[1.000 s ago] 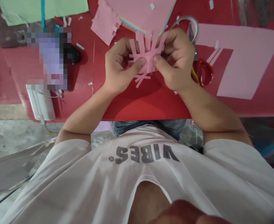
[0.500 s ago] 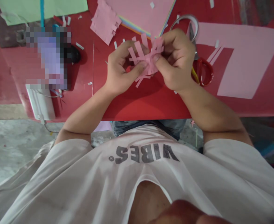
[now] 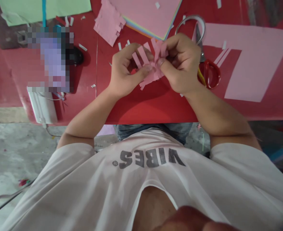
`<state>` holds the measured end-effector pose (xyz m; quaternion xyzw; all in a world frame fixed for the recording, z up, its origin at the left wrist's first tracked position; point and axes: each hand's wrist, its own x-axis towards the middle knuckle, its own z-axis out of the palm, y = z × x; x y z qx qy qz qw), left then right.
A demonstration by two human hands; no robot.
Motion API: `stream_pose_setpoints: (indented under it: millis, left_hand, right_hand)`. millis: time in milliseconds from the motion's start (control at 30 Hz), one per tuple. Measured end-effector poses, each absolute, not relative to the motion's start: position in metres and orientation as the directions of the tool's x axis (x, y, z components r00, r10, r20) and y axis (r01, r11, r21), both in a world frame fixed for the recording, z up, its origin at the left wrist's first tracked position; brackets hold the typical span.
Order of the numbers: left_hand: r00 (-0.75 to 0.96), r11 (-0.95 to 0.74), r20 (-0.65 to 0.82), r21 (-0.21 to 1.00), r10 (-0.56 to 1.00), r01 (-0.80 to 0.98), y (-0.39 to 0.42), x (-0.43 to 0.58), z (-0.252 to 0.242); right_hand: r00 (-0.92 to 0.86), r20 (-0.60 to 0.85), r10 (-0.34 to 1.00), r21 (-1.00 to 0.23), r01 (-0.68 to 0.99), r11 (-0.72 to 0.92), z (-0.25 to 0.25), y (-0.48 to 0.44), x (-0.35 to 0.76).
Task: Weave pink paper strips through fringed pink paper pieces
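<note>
A piece of pink paper (image 3: 156, 75) cut into strips is held above the red table, between my two hands. My left hand (image 3: 129, 72) pinches its left side, thumb on the near face. On the right side, my right hand (image 3: 181, 61) grips it with thumb and bent fingers. The thumbs almost meet at the middle, and several strips fan upward and outward from there. The fingers behind the paper are partly hidden. Just right of my right hand lie scissors (image 3: 212, 74) with red and yellow handles.
A stack of coloured paper (image 3: 151, 14) and a notched pink piece (image 3: 109, 24) lie beyond my hands. A cut pink sheet (image 3: 249, 70) is at the right. A white power bank (image 3: 42, 106), a green sheet (image 3: 47, 8) and a roll of tape (image 3: 204, 25) also rest on the table (image 3: 141, 110).
The pink strips have shifted between my fingers: those on the right stand more upright, and the lower part is turned. Both hands stay in nearly the same place.
</note>
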<state>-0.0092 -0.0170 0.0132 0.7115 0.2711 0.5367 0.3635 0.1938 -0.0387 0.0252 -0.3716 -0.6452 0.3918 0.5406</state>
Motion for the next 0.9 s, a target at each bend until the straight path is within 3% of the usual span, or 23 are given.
stream_pose_setpoints:
  millis: [533,900]
  left_hand:
    - [0.213,-0.509,0.509,0.859,0.834,-0.059,-0.018,-0.004,0.015]
    - [0.170,-0.445,0.447,0.894,0.878,-0.053,-0.016,-0.003,0.017]
  right_hand:
    - [-0.218,0.308,0.926,-0.940,0.081,0.332,0.038,-0.042,0.191]
    - [-0.170,0.389,0.906,-0.912,0.070,0.404,0.034,-0.038,0.191]
